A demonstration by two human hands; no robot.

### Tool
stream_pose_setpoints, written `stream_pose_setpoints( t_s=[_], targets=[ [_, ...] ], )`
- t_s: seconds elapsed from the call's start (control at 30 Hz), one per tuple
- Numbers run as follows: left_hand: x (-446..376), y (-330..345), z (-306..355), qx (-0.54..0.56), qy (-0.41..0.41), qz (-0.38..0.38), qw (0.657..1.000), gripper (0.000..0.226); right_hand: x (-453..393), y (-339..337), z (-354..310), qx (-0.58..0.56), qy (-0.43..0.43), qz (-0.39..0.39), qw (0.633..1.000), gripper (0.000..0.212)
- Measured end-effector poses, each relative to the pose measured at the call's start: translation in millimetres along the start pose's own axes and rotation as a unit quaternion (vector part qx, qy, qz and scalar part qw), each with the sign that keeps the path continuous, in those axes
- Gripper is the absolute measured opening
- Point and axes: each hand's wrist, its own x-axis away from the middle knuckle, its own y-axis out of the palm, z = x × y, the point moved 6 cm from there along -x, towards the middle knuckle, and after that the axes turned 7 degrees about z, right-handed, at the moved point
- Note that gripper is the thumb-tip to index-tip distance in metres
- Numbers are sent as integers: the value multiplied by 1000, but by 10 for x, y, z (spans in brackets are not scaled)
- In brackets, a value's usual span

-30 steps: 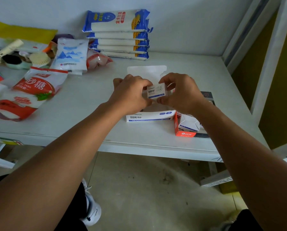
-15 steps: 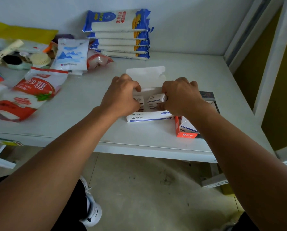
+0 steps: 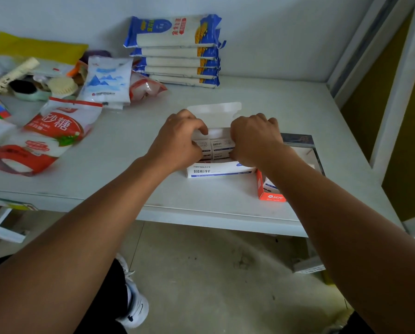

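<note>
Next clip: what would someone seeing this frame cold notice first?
Two bare forearms converge at centre, where the left hand and right hand grip a row of small boxes inside an open white carton with its lid flap up. Behind, against the wall, sits a stack of blue-and-white packs. A red sugar bag lies at the left of the table.
</note>
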Motion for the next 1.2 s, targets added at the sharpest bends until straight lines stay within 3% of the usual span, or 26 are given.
stream_pose_setpoints(
  t_s=[0.3,0.37,0.5,0.77,0.83,0.93,1.1,1.2],
  targets=[
    [2,-27,22,21,18,12,1000,43,-11,-219,-66,-78,-34,66,994,25],
    [-21,-32,35,20,19,15,1000,41,5,-223,-154,-138,-67,33,988,15],
    [-30,-62,5,23,30,26,999,41,81,-148,-446,-146,-148,-59,976,27],
    [-17,-66,59,27,35,18,999,29,83,-193,-583,-114,-151,-133,973,19],
    [-27,-60,25,35,19,23,999,25,55,-198,-618,-100,-153,-129,975,6],
    [-13,-23,-18,40,16,33,999,22,21,-116,-665,-113,-143,-135,974,22],
    [19,69,6,36,24,21,999,23,107,-58,-610,-131,-139,-145,971,18],
    [29,93,12,24,19,16,999,22,91,-9,-594,-109,-132,-162,972,30]
  ],
)
